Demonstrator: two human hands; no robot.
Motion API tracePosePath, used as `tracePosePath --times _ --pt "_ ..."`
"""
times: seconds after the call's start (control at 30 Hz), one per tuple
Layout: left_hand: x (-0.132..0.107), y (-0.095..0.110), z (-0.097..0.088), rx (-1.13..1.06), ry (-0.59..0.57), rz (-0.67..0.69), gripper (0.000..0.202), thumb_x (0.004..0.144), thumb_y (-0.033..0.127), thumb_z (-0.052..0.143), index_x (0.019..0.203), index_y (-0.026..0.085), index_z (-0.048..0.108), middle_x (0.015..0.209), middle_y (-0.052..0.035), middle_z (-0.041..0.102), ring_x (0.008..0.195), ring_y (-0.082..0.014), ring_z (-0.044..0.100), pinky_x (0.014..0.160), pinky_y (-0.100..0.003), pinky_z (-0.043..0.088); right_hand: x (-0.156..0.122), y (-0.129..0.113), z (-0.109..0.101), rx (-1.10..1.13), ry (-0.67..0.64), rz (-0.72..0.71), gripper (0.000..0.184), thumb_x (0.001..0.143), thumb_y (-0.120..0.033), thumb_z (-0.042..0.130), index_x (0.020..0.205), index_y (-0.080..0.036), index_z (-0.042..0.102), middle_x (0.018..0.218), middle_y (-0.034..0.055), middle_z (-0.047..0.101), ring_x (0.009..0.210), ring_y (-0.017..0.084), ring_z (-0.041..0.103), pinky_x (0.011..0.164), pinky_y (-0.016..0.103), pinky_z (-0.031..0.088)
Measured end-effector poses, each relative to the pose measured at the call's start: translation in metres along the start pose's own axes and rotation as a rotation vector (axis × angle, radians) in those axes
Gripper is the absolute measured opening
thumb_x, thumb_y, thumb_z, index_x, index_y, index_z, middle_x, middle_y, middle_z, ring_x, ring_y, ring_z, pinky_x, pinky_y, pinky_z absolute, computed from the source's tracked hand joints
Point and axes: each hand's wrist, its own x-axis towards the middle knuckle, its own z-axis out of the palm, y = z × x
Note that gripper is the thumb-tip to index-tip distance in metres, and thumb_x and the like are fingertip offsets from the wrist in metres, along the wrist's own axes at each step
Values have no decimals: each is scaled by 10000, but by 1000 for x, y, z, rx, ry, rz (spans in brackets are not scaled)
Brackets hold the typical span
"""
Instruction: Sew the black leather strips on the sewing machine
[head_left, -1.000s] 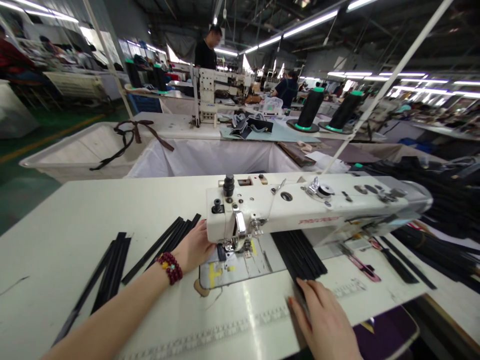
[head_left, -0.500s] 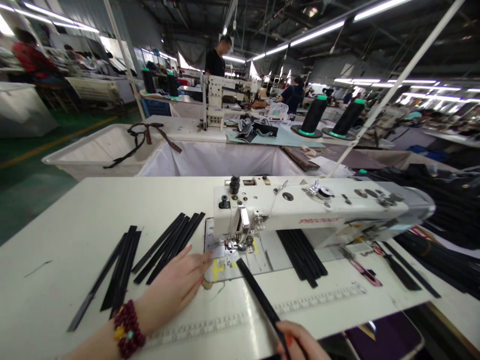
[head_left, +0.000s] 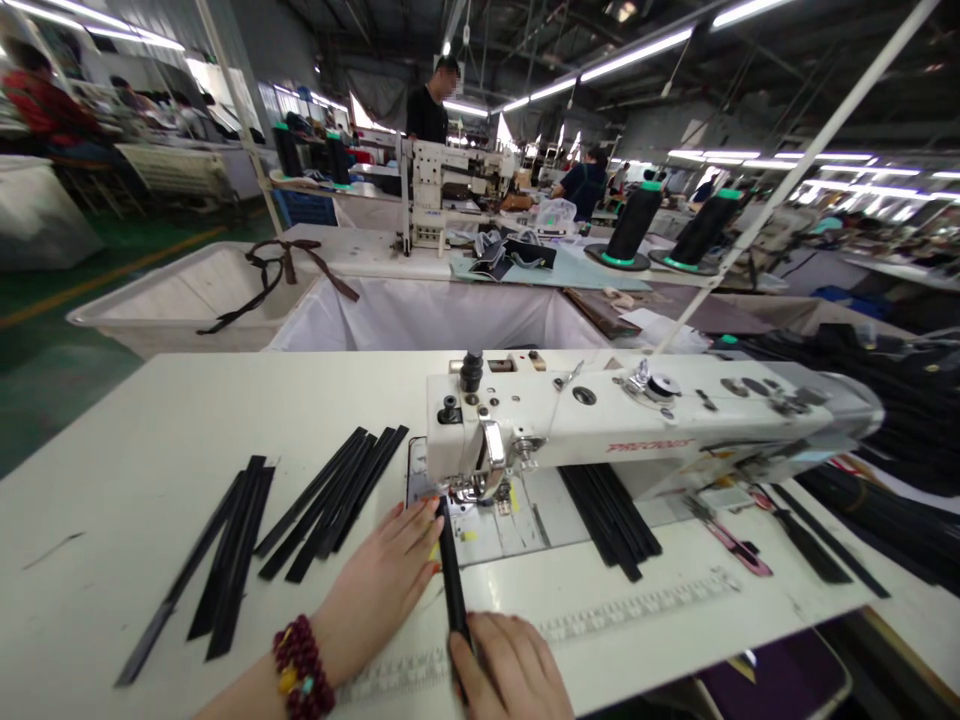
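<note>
A narrow black strip (head_left: 451, 565) lies lengthwise in front of the needle area of a white sewing machine (head_left: 570, 425), its far end close to the presser foot (head_left: 472, 490). My left hand (head_left: 386, 565), with a beaded bracelet at the wrist, rests flat with fingers stretched out, their tips touching the strip's left side near that far end. The near end is gripped by my right hand (head_left: 514, 665), whose thumb lies along it. To the left, two groups of similar strips (head_left: 337, 505) sit on the white table (head_left: 247, 400). More strips (head_left: 611, 520) lie under the machine arm.
A ruler scale (head_left: 637, 607) runs along the table's front. Pink-handled snips (head_left: 739, 550) and a dark-handled tool (head_left: 810, 540) lie at right. Behind the table stand a white-lined bin (head_left: 442, 315) and another sewing machine (head_left: 431, 195). Co-workers are farther back.
My right hand has moved left and forward with the strip, bringing its far end beside my left fingertips. The left hand has shifted slightly right. The whole view has moved a little.
</note>
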Motion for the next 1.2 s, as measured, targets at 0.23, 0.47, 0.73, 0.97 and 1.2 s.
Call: tracePosePath --times 0.23,0.47,0.73,0.97,1.2 --pt "13 1 3 38 -57 23 423 992 207 454 1399 136 544 1504 -156 528 1377 -273 515 1144 -488 416 0 -6 26 117 156 118 303 1051 -218 426 944 -238 709 959 4 759 944 162 718 1217 408 270" --pt "12 0 6 41 -58 11 434 980 199 458 1405 155 535 1485 -131 555 1403 -247 484 1181 -449 357 7 4 12 130 79 36 278 1049 -212 436 995 -211 709 992 14 757 970 155 713 1248 400 195" --pt "14 7 1 82 -104 -27 438 991 209 421 1400 120 548 1505 -160 524 1403 -276 481 1154 -501 385 10 5 0 97 3 -36 267 1052 -302 469 1045 -180 705 1042 39 755 1025 174 682 1256 438 145" --pt "0 16 -3 60 -58 17 413 995 231 466 1392 165 564 1515 -130 521 1396 -262 489 1180 -484 347 -24 11 3 71 23 -146 271 1032 -331 480 1062 -208 720 1055 39 754 1028 206 680 1245 529 168" --pt "9 7 0 59 -75 6 407 991 234 465 1369 137 578 1482 -146 553 1365 -285 517 1139 -511 393 11 10 -2 131 64 -73 361 1081 -346 415 950 -184 710 933 19 764 949 178 669 1262 441 140"
